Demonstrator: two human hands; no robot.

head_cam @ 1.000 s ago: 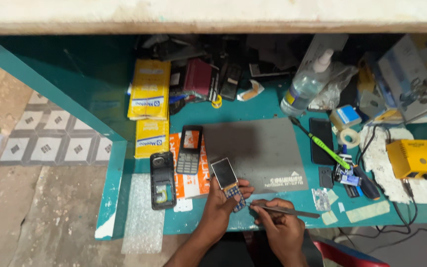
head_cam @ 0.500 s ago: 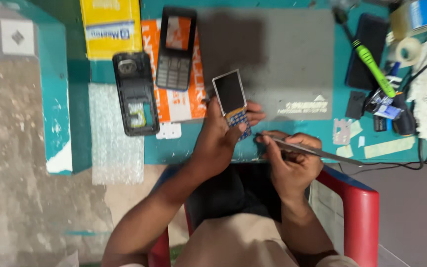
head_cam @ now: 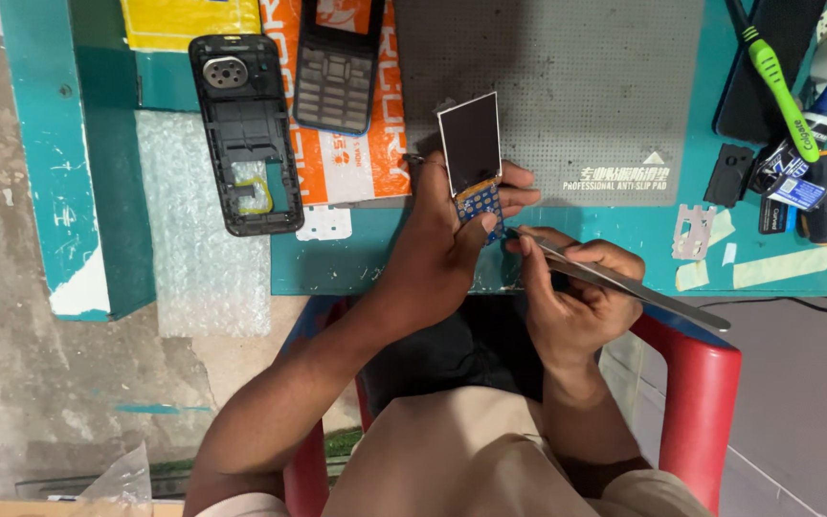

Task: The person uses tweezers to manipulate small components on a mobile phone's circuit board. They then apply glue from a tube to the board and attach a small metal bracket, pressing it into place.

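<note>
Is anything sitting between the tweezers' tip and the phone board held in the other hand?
Nothing visible. The left hand holds the phone board clear of the bench, and the tweezers in the right hand reach its lower edge directly, with only the left thumb lying close beside the tip.

A teal tabletop [head_cam: 624, 230] fills the upper part of the frame, its paint chipped white at the lower left corner. A grey mat [head_cam: 567, 86] lies at upper centre. Below, a red plastic chair [head_cam: 696, 383] stands on a stained, bare concrete floor [head_cam: 69, 383], darker grey at lower right.
</note>
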